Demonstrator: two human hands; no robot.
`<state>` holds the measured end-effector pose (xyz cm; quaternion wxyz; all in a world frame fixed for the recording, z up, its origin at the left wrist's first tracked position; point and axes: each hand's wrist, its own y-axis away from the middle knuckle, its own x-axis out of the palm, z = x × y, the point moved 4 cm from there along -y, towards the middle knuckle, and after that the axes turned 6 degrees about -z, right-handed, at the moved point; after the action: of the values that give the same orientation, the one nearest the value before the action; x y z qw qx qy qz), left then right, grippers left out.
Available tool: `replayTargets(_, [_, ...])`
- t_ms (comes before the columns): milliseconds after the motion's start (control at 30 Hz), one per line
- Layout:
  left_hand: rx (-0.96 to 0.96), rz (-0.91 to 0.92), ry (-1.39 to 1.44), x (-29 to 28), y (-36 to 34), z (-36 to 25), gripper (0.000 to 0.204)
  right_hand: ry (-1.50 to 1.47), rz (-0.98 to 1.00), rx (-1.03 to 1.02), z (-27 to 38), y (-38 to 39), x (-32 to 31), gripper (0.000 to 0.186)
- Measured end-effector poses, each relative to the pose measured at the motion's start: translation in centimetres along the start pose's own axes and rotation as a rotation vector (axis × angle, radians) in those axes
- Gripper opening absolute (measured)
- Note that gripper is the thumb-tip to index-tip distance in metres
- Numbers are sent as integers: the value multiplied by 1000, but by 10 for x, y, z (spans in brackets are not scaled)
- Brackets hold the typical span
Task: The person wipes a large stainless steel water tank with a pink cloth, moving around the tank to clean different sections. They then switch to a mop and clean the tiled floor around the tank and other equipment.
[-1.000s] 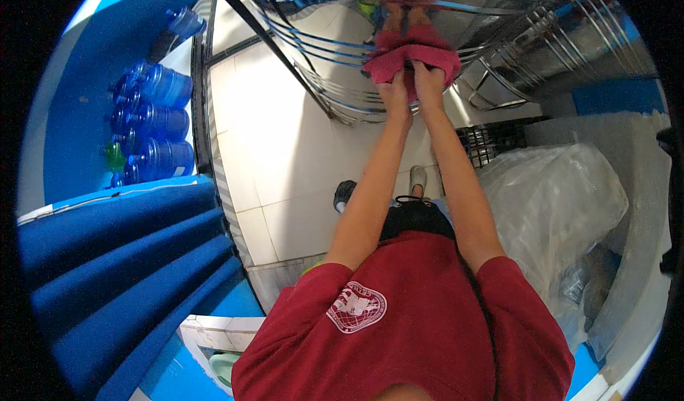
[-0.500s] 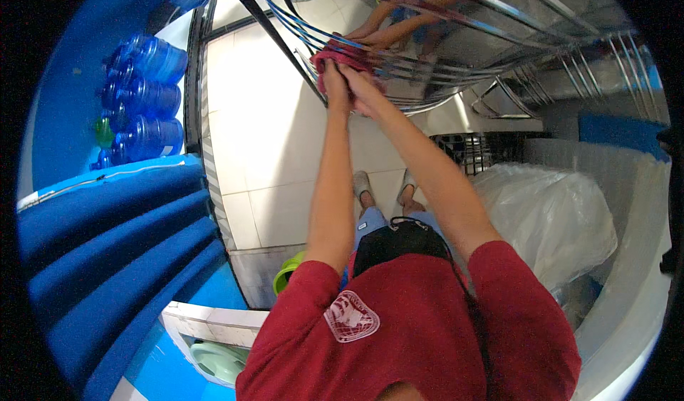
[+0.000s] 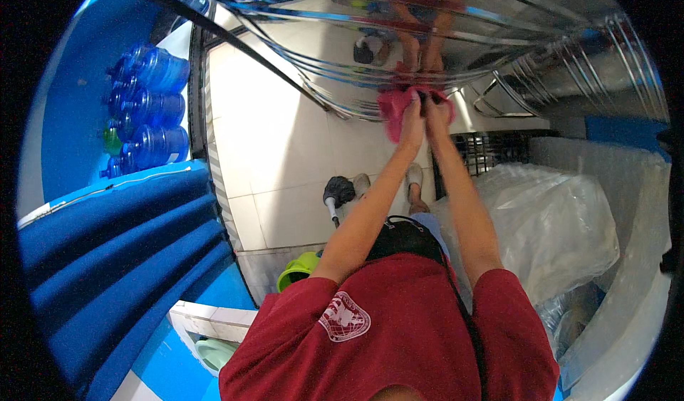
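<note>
Both arms stretch forward, the hands close together on a pinkish-red cloth (image 3: 392, 107). My left hand (image 3: 411, 125) is closed on its middle and left part, my right hand (image 3: 437, 116) on its right part. The cloth is at the lower edge of a shiny metal panel (image 3: 491, 27) with curved bright bars, which mirrors my arms; whether it presses on the metal cannot be made out. Some fingers are hidden by the cloth and the backs of the hands.
Blue water jugs (image 3: 160, 107) stand at the left beyond dark blue cloth folds (image 3: 121, 237). A dark shaggy-headed tool (image 3: 338, 190) is by my feet, near a lime green bucket (image 3: 298, 269). Clear plastic wrapping (image 3: 548, 223) bulges at the right. A black bar (image 3: 235, 39) slants across the upper left.
Both hands have moved right and a little nearer with the cloth along the metal edge. The view has shifted, and the shaggy-headed tool now shows beside my feet.
</note>
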<state>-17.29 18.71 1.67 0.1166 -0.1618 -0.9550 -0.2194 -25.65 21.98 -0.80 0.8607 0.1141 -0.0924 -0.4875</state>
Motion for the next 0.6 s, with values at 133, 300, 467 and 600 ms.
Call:
replayTargets(133, [3, 75, 53, 47, 15, 19, 49, 345, 105, -14, 24, -44, -65, 27])
replayTargets(300, [-58, 28, 178, 69, 9, 24, 30, 73, -76, -341, 28, -65, -80, 25])
replayTargets(467, [-365, -78, 765, 66, 0, 9, 27, -44, -274, -411, 18, -84, -59, 27])
replayTargets(600, [-387, 26, 760, 75, 2, 1, 31, -71, -409, -336, 3, -101, -52, 30])
